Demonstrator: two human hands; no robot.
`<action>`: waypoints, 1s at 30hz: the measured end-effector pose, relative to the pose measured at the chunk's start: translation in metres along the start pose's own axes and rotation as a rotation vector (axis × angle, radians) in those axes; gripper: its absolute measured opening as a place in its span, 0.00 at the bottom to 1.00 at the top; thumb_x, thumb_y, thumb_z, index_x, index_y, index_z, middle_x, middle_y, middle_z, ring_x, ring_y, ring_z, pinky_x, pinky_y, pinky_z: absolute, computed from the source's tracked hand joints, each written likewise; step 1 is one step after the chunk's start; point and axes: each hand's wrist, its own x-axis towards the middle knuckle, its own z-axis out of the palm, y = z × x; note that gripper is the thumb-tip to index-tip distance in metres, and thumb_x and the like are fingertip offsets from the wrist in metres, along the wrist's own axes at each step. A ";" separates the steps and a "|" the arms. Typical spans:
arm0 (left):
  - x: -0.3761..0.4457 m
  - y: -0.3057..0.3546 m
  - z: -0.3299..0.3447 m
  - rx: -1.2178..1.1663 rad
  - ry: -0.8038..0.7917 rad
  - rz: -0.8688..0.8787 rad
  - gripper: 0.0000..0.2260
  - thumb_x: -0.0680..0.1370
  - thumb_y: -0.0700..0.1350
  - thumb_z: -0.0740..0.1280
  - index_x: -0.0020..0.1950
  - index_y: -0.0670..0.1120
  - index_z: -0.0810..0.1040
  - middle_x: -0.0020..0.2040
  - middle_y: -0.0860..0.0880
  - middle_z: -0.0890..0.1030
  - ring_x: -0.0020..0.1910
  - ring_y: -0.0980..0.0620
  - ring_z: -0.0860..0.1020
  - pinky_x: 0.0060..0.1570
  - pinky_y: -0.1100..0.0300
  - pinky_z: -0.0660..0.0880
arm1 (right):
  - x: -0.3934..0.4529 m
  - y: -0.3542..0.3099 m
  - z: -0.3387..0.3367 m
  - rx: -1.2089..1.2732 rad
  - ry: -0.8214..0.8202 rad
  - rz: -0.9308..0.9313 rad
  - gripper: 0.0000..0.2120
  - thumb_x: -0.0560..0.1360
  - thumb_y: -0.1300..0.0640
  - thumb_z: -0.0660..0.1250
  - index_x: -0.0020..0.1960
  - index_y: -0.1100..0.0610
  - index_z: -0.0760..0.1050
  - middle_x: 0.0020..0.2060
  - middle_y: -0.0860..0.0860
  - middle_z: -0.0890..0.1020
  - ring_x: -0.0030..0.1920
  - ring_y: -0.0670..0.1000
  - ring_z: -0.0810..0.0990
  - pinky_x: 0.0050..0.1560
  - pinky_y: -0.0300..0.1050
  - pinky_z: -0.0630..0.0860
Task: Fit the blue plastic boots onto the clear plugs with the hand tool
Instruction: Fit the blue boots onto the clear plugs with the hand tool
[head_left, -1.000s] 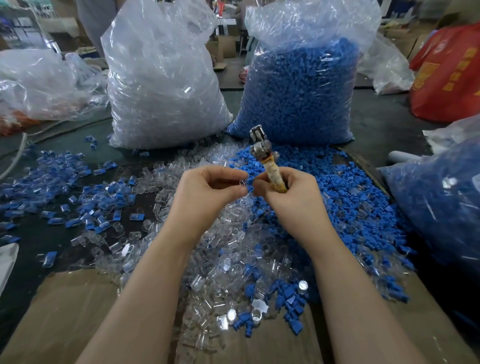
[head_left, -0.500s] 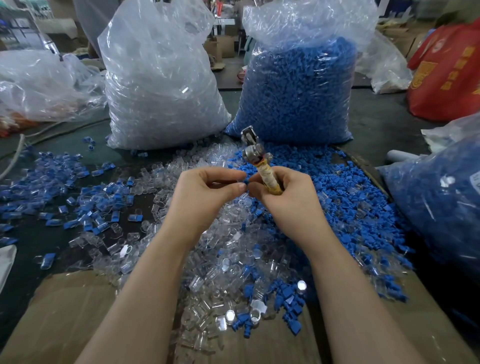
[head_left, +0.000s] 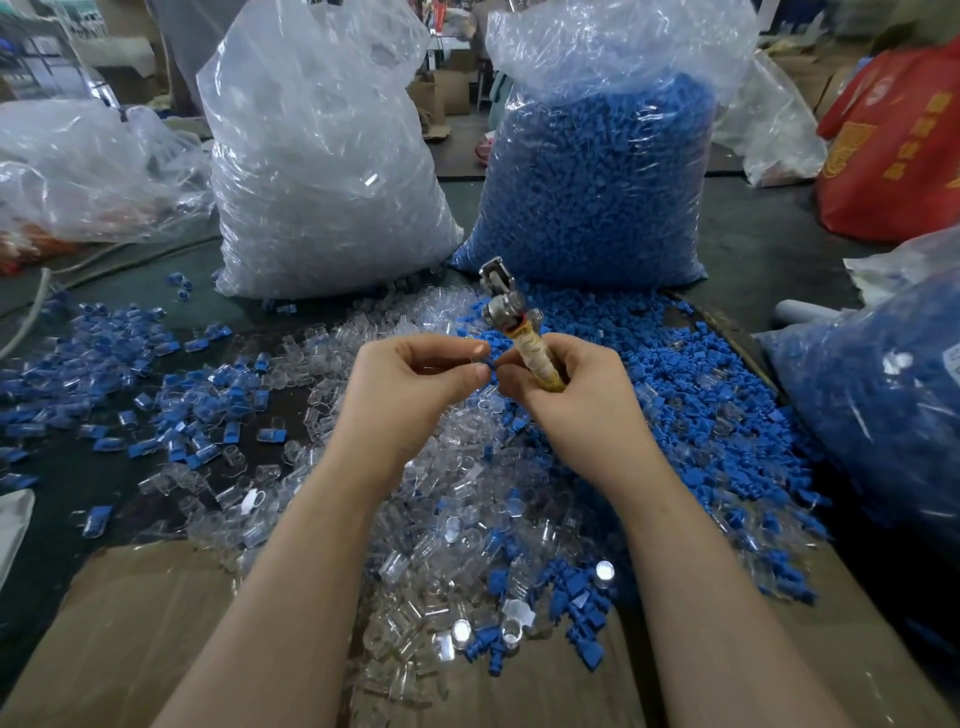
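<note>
The left hand (head_left: 410, 389) pinches a small blue plastic boot (head_left: 487, 364) between thumb and forefinger; whether a clear plug sits with it cannot be told. The right hand (head_left: 576, 400) is clenched round the tape-wrapped handle of the metal-headed hand tool (head_left: 514, 325), whose head tilts toward 11 o'clock.

More loose blue boots (head_left: 701, 415) lie heaped at 3 o'clock of the hands, and small clear plastic plugs (head_left: 457, 525) are piled at 6 o'clock on the tabletop (head_left: 62, 467).

Both parts look featherlight, the boot probably pliable, the plug stiff, glossy and likely slippery. Hold each by its flat sides, near the open end, with fingertips only.
</note>
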 end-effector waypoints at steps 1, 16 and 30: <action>0.000 -0.001 0.000 -0.023 0.011 -0.006 0.08 0.71 0.34 0.75 0.46 0.45 0.85 0.38 0.50 0.86 0.37 0.58 0.81 0.40 0.67 0.78 | 0.000 0.001 0.000 0.014 -0.001 0.008 0.07 0.76 0.53 0.71 0.45 0.57 0.79 0.40 0.60 0.82 0.44 0.63 0.81 0.45 0.64 0.79; 0.003 0.001 -0.004 -0.217 0.072 -0.026 0.10 0.71 0.32 0.74 0.50 0.41 0.81 0.44 0.44 0.84 0.44 0.50 0.82 0.53 0.53 0.80 | -0.001 0.005 -0.006 -0.014 -0.086 0.033 0.09 0.74 0.54 0.70 0.45 0.59 0.76 0.39 0.61 0.79 0.35 0.57 0.73 0.40 0.55 0.74; 0.006 0.001 -0.010 -0.191 0.046 0.079 0.11 0.72 0.29 0.72 0.48 0.42 0.79 0.41 0.47 0.84 0.38 0.57 0.81 0.40 0.66 0.78 | -0.002 0.005 -0.007 -0.241 -0.237 0.041 0.06 0.72 0.51 0.68 0.46 0.52 0.74 0.40 0.53 0.80 0.42 0.57 0.79 0.47 0.61 0.78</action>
